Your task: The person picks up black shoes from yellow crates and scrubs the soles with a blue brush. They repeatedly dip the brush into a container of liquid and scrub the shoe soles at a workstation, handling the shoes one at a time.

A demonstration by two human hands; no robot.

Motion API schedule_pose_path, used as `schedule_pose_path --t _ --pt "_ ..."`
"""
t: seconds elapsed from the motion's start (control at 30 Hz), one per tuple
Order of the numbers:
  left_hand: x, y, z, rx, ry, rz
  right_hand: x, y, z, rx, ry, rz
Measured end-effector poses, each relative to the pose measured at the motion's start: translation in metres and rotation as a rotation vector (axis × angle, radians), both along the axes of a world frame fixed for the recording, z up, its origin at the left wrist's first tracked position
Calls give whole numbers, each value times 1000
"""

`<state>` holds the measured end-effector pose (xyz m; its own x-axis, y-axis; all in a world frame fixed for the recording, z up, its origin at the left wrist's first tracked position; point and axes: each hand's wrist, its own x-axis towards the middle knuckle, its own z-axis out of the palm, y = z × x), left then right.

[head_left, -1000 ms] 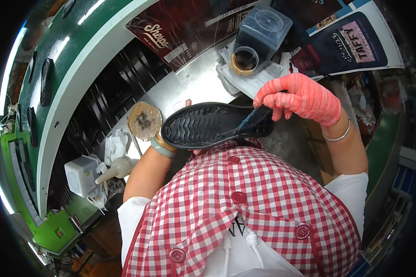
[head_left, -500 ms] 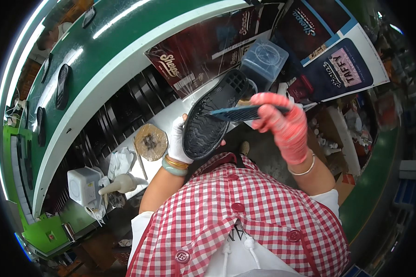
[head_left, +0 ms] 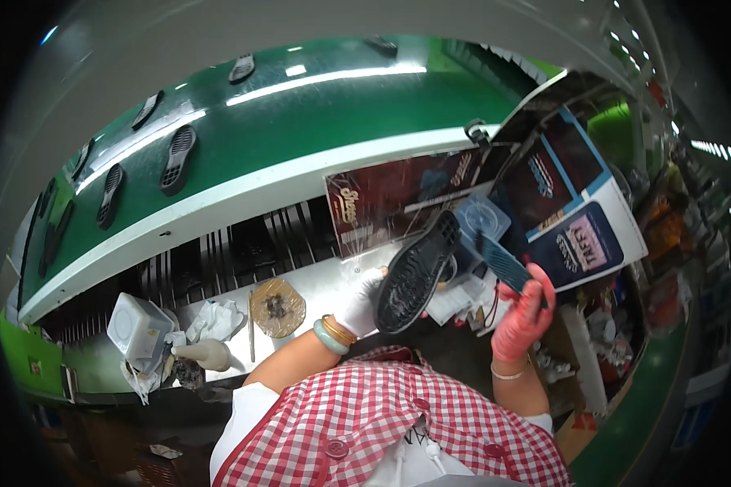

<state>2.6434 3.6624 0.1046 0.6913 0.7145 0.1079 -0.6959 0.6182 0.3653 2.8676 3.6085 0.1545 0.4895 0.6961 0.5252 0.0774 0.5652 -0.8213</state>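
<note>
Factory line. A grey metal tabletop [head_left: 317,292] runs in front of the person, backed by a slatted black rack and, beyond it, a long green conveyor belt [head_left: 300,122] carrying several dark soles [head_left: 178,159] spaced along it. Strip lights reflect off the belt.

On the tabletop: a round brown pad [head_left: 277,307] with a dark centre, a thin stick just left of it, crumpled white cloth [head_left: 215,319], a white plastic tub [head_left: 138,326], a pale squeeze bottle [head_left: 207,354] lying near the tub. Printed posters [head_left: 581,243] lean at the right; a clear lidded container [head_left: 481,219] stands behind the work, partly hidden by the sole.

Left hand [head_left: 359,304], white glove, fingers wrapped around the heel end of a black shoe sole [head_left: 417,273], held tilted up, tread facing the person. Right hand [head_left: 524,312], pink glove, fingers closed on a dark brush [head_left: 502,261], just right of the sole, not touching it.

Against half a second ago: brush then lay across the sole; now it is drawn off to the right, and the sole stands steeper.
</note>
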Motion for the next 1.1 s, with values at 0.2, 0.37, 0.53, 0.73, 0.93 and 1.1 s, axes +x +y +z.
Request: schedule_pose_path --t 0.2,0.37,0.53,0.73,0.93,1.1 --pt "61 141 104 194 -165 143 21 -11 13 194 79 -198" --pt "59 173 94 -60 309 298 8 -4 -3 198 -162 -235" --pt "-67 174 53 1095 1360 1260 28 -22 -14 -43 61 -175" --pt "-278 186 102 390 2907 1052 36 -21 -35 -183 186 -130" --pt "-336 178 90 122 2502 842 21 2 -41 -342 183 -16" --pt "-245 103 81 434 1321 1170 41 20 -77 -522 155 20"
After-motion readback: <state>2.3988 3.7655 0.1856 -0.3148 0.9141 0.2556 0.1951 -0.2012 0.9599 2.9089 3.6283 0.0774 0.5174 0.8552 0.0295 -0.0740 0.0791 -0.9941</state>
